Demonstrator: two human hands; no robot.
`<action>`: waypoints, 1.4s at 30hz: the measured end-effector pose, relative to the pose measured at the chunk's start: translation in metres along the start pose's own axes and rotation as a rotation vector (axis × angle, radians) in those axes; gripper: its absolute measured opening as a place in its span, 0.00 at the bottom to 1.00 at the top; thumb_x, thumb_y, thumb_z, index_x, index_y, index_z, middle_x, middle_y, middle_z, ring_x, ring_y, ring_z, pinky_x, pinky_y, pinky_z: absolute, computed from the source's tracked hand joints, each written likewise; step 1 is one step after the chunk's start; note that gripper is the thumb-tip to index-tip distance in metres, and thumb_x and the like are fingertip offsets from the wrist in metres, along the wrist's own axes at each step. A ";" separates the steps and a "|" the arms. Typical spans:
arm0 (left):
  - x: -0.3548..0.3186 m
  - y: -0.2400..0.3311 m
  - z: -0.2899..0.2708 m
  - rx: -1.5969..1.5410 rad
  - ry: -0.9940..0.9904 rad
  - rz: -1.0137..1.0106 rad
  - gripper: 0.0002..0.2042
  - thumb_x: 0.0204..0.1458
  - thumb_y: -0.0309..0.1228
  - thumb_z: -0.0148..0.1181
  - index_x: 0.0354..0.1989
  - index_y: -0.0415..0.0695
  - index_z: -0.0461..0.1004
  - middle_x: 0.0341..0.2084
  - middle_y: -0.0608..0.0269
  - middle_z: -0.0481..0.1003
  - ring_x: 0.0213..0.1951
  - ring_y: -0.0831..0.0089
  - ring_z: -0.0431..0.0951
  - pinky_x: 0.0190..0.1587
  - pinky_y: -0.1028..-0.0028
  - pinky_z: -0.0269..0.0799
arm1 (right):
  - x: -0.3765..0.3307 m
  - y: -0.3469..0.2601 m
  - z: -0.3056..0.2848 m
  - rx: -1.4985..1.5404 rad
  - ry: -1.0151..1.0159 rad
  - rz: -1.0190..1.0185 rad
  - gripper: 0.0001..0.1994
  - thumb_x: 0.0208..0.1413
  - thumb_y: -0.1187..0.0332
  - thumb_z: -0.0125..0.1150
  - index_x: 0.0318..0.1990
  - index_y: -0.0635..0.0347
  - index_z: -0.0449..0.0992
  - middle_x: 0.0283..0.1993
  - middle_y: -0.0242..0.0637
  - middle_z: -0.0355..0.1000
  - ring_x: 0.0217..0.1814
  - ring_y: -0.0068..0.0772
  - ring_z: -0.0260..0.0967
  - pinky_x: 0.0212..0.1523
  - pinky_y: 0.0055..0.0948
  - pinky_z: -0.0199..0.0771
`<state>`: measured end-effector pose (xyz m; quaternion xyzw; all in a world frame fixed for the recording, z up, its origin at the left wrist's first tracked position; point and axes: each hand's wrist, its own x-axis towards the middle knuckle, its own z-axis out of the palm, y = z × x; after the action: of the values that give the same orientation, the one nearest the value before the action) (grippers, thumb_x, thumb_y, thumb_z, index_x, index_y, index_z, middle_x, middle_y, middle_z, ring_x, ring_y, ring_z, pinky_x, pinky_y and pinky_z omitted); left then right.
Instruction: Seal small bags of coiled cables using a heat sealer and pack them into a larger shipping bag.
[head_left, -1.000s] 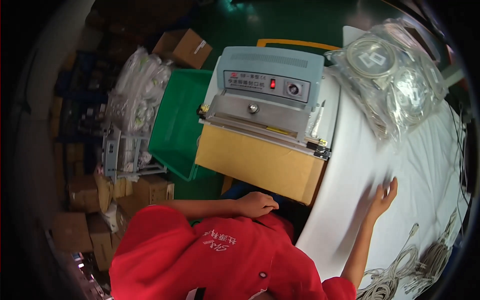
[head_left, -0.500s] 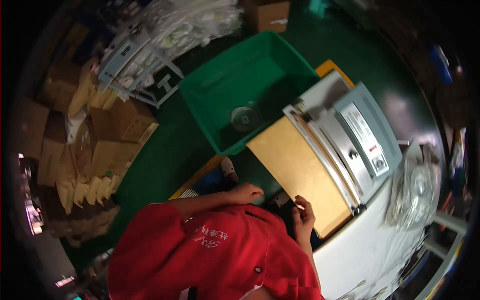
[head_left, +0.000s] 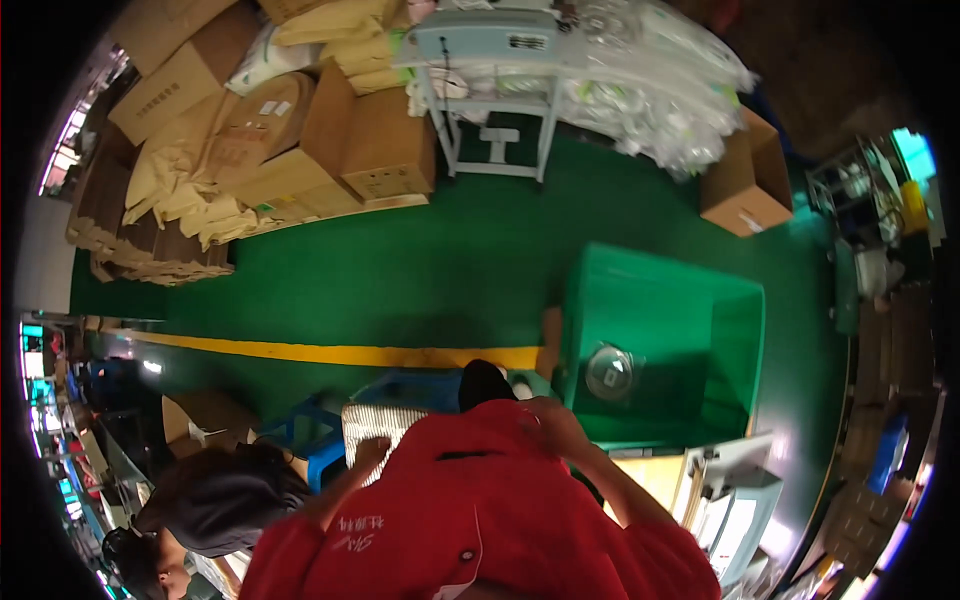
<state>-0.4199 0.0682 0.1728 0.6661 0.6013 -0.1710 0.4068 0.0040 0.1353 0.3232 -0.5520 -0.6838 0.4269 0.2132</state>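
Note:
My left hand [head_left: 371, 455] is low at my left side, beside or over a white ribbed seat [head_left: 385, 425]; its fingers are too small and dark to make out, and I cannot tell if it touches the seat. My right hand [head_left: 545, 415] is in front of my red shirt, with its fingers blurred and partly hidden. Nothing shows in either hand. Ahead and to the right stands a large green bin [head_left: 660, 275], holding a round item in clear wrap [head_left: 609, 372]. Beyond my right forearm is a grey bench machine [head_left: 745, 520] with a tan board [head_left: 650, 475].
A co-worker [head_left: 225, 500] in dark clothes bends at lower left beside a blue stool [head_left: 320, 440]. Cartons [head_left: 390, 150] and tan sacks fill the far left. A grey stand [head_left: 490, 90] and clear plastic bags [head_left: 650, 90] are at the back. A yellow line [head_left: 330, 353] crosses the green floor.
My view has swung left, so the bin and machine now lie to the right. My right hand has left the tan board's edge; my left hand has moved out beside the ribbed seat.

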 end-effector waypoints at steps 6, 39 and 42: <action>0.004 -0.036 -0.061 -0.029 0.080 -0.113 0.12 0.42 0.40 0.44 0.22 0.44 0.69 0.18 0.57 0.70 0.24 0.65 0.71 0.28 0.68 0.64 | 0.112 0.039 -0.013 -0.127 -0.220 -0.102 0.12 0.40 0.66 0.48 0.34 0.59 0.67 0.33 0.42 0.65 0.36 0.41 0.62 0.36 0.32 0.63; 0.584 0.345 -0.465 0.462 -0.378 0.762 0.14 0.43 0.40 0.43 0.30 0.43 0.68 0.23 0.55 0.69 0.28 0.67 0.69 0.30 0.69 0.62 | 0.253 0.150 -0.196 0.338 0.618 1.059 0.09 0.38 0.66 0.48 0.28 0.55 0.71 0.28 0.40 0.68 0.31 0.40 0.65 0.32 0.32 0.65; 0.605 0.415 -0.434 0.531 -0.512 0.879 0.14 0.43 0.40 0.43 0.30 0.43 0.68 0.24 0.55 0.69 0.28 0.67 0.69 0.31 0.69 0.62 | 0.239 0.138 -0.182 0.472 0.850 1.320 0.09 0.39 0.64 0.47 0.27 0.54 0.71 0.28 0.41 0.68 0.31 0.41 0.65 0.33 0.34 0.65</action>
<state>-0.0108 0.8159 0.1432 0.8702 0.0868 -0.2867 0.3912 0.1503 0.4263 0.2667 -0.8960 0.0291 0.3515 0.2697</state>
